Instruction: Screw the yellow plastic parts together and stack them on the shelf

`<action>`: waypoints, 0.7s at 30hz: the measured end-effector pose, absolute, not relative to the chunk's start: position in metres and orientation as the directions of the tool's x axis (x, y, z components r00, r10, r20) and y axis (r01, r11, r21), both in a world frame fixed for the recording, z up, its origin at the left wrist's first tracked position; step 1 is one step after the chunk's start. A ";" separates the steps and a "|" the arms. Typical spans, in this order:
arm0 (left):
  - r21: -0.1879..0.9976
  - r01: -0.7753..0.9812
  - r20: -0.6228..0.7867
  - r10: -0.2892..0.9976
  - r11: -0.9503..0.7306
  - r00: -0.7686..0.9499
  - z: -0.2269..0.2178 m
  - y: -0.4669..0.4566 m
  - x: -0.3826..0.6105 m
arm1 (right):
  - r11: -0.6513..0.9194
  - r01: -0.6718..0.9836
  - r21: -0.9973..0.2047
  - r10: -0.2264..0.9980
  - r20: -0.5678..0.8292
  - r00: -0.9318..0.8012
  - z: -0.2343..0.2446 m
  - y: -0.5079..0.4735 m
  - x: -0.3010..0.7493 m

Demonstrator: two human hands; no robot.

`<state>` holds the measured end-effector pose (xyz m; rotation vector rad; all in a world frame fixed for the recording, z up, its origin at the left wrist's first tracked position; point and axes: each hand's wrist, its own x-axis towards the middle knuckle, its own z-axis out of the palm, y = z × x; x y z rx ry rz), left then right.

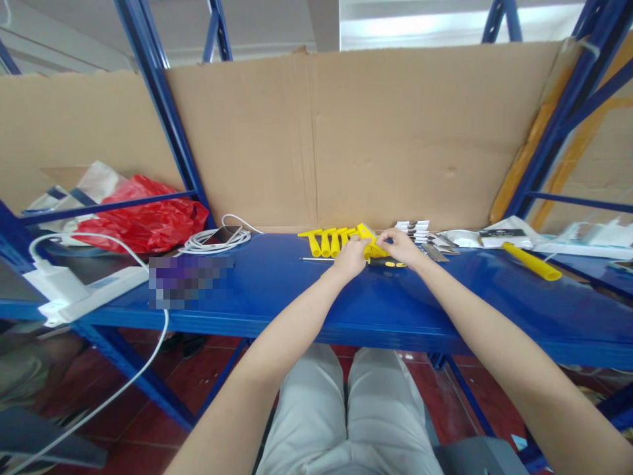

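Observation:
My left hand (352,257) is closed around a yellow plastic scraper (366,233), its wide head tilted up above the fingers. Close beside it, my right hand (399,247) has its fingertips pinched together by the scraper's right side; whatever is between them is too small to make out. Several more yellow scrapers (325,244) lie side by side to the left of my hands. In front of them a screwdriver (388,262) with a black and yellow handle lies flat, its shaft pointing left and partly hidden by my left hand. Small white packets (414,227) are stacked just behind my right hand.
Cardboard (386,138) walls off the blue bench (267,290) at the back. Rightward lie a yellow tube-like handle (533,262) and white packaging (509,236). Leftward are a coiled white cable (215,243), a red plastic bag (148,214) and a white power strip (106,290).

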<state>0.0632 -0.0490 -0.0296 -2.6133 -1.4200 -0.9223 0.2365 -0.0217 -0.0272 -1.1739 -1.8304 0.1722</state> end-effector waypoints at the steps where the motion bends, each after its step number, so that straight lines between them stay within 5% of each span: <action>1: 0.244 0.773 0.508 0.756 -0.585 0.412 -0.030 -0.050 0.064 | 0.537 0.654 -0.533 0.772 0.623 -0.126 -0.027 -0.021 0.236; 9: 0.236 0.771 0.501 0.754 -0.591 0.425 -0.032 -0.050 0.063 | 0.512 0.676 -0.529 0.790 0.599 -0.130 -0.024 -0.022 0.236; 16: 0.245 0.753 0.533 0.734 -0.610 0.421 -0.029 -0.050 0.064 | 0.366 0.421 -0.830 0.883 0.453 0.125 -0.024 -0.028 0.228; 21: 0.283 0.761 0.568 0.741 -0.584 0.358 -0.025 -0.047 0.062 | 0.272 0.342 -0.899 0.945 0.317 0.081 -0.020 -0.033 0.233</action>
